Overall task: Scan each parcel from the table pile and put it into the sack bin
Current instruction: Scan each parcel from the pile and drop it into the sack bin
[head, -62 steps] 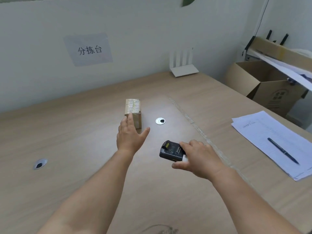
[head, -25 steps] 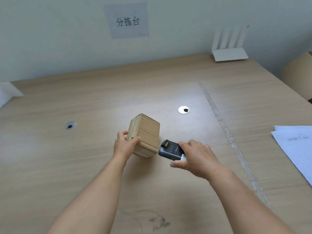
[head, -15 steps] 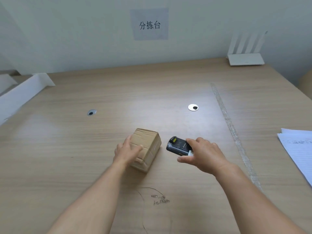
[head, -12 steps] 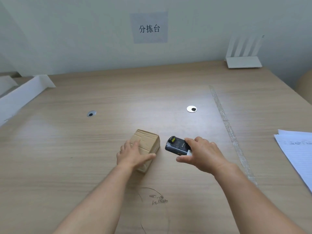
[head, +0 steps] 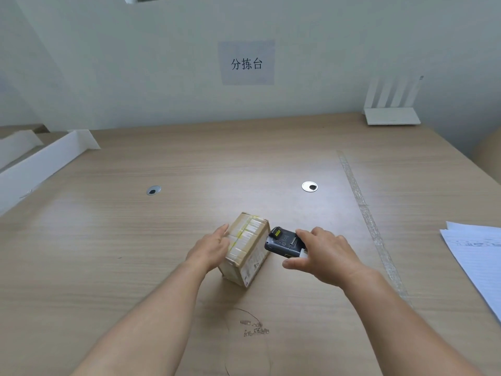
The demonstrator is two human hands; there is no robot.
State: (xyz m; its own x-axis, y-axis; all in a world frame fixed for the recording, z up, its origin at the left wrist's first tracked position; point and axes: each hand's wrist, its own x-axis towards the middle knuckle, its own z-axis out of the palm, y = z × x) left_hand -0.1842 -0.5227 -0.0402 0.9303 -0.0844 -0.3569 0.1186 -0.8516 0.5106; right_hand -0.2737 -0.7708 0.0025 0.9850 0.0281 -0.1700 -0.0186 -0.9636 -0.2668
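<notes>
Holding a scanner [head: 282,241] in the right hand [head: 324,256], head view: fingers curl over its top and the thumb sits underneath, a firm grip. The scanner's dark front end with the yellow tag points left at the parcel [head: 248,248], and is just beside or touching its upper right edge; can't tell which.

The parcel is a small brown taped box, about mid-way between the left and right edges of the table [head: 108,253] and nearer the near edge than the far one. It looks tilted, with the taped face up and a printed label on the side facing right and near.

The left hand [head: 210,249] lies flat against the parcel's left side. Its fingers are mostly straight, the thumb is at the top edge, and it presses rather than wraps around.

Two round grommets [head: 153,190] [head: 309,186] are set in the table beyond the parcel, one left and one right. A clear tape strip [head: 363,202] runs from far to near, right of the hands. Papers [head: 477,256] lie at the right edge. A white router [head: 391,115] stands at the far right corner against the wall. White boards [head: 40,164] lie along the far left edge. Pen scribbles [head: 254,328] mark the table near the near edge, between the forearms. A sign [head: 246,63] with three characters hangs on the wall.
</notes>
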